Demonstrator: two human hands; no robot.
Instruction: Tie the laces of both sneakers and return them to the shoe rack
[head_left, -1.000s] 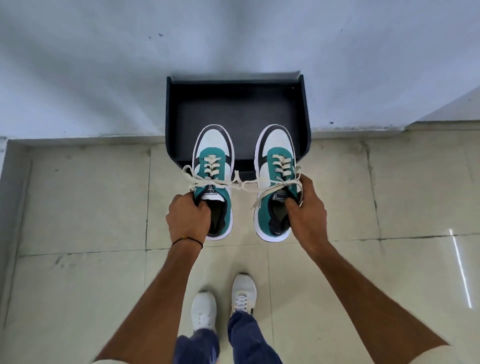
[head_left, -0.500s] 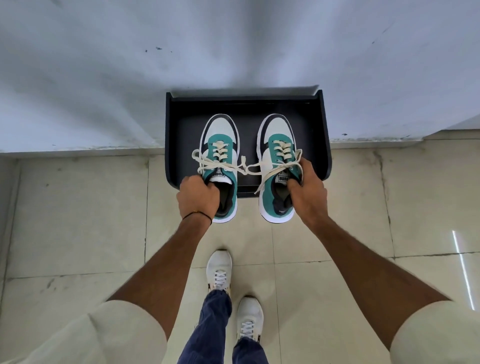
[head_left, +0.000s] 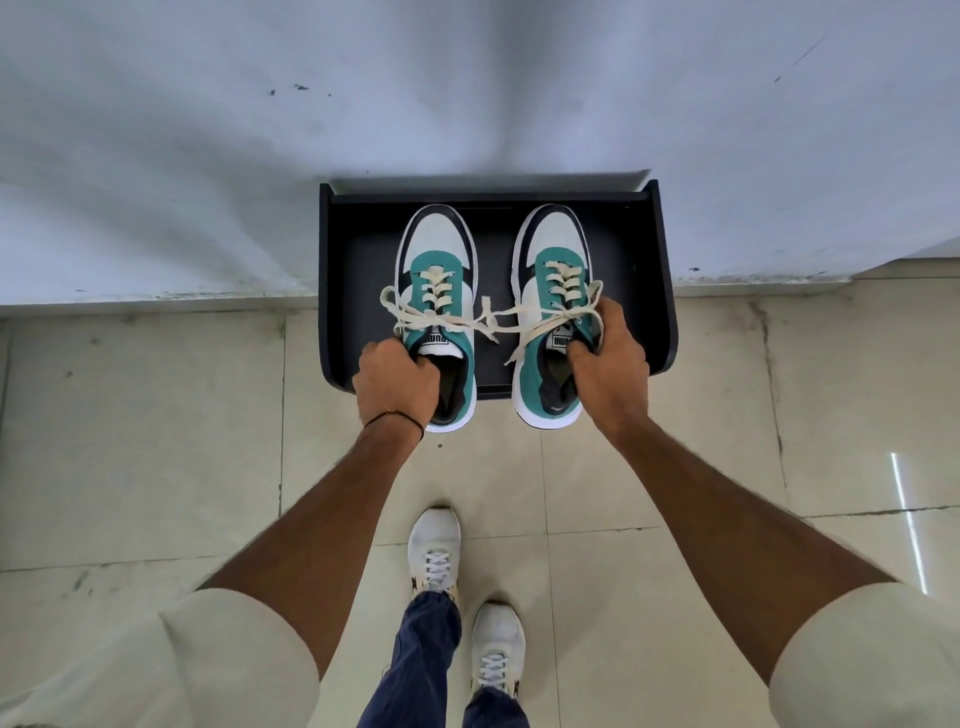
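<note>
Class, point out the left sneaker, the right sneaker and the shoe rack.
left sneaker (head_left: 435, 249): head view, white toe.
right sneaker (head_left: 551, 234): head view, white toe.
shoe rack (head_left: 652, 291): head view, right side wall.

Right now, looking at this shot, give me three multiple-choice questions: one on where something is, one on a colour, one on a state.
1. Where is the shoe rack?
A. against the wall
B. mid-floor
C. on a table

2. What colour, besides white and black, are the held sneakers?
A. red
B. teal
C. yellow

3. How does the left hand hold the left sneaker?
A. by the toe
B. by a lace
C. by the collar, fingers inside

Answers: 1 A, its back meets the wall. 2 B, teal panels show around the laces. 3 C, as the right hand grips the right sneaker.
</note>
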